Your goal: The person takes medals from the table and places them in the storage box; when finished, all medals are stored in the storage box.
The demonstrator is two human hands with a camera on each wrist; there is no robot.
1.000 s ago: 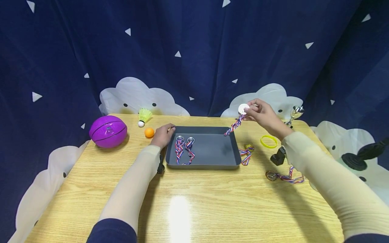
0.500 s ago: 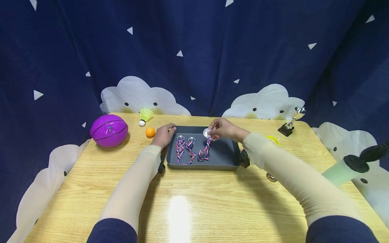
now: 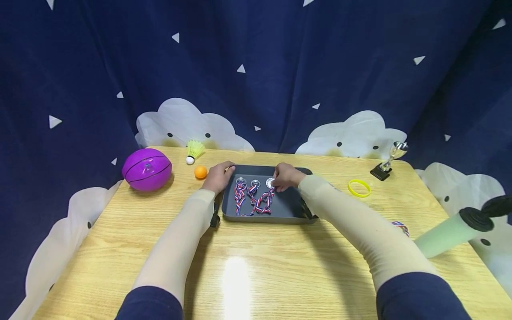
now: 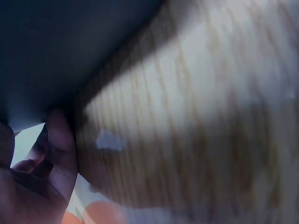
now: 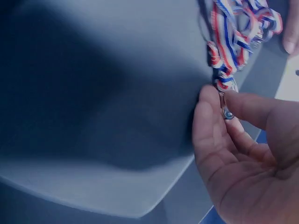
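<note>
A dark grey tray lies on the wooden table. In it lie two silver medals with red, white and blue ribbons. My right hand pinches a third silver medal beside them, low over the tray floor; its ribbon is bunched on the tray. The right wrist view shows thumb and finger on the medal's edge, the ribbon beyond. My left hand rests against the tray's far left corner, fingers curled over the rim. The left wrist view is blurred: tray wall and table.
A purple ball, a yellow shuttlecock and an orange ball lie at the left. At the right are a yellow wristband, a small trophy cup, a green pump and another ribboned medal.
My right hand carried the medal from above the tray's far right corner leftward and down into the tray, beside the other two. The left hand stayed at the tray corner.
</note>
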